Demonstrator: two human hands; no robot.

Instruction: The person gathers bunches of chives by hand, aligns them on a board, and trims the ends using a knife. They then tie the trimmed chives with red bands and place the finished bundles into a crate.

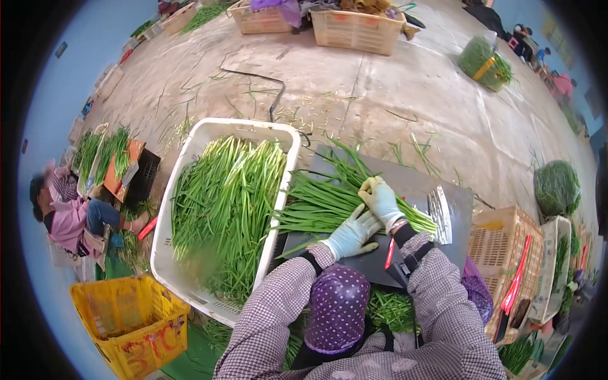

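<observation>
A loose bunch of long green garlic chives (326,199) lies across a dark board (456,190). My left hand (352,235), in a pale blue glove, rests on the near side of the bunch with its fingers stretched out. Above it, my right hand (380,199), also gloved, has its fingers bent and closed on some of the chives. The stem ends point right, towards a shiny silvery strip (439,215) on the board. Close to my right wrist is a narrow red piece (389,253), partly hidden by the sleeve.
A white crate (289,171) full of chives stands left of the board. Nearer is a yellow crate (136,329). Tan crates (358,31) sit ahead and another tan crate (506,240) at right. A bagged green bundle (484,63) lies on the floor. A person (69,215) sits at far left.
</observation>
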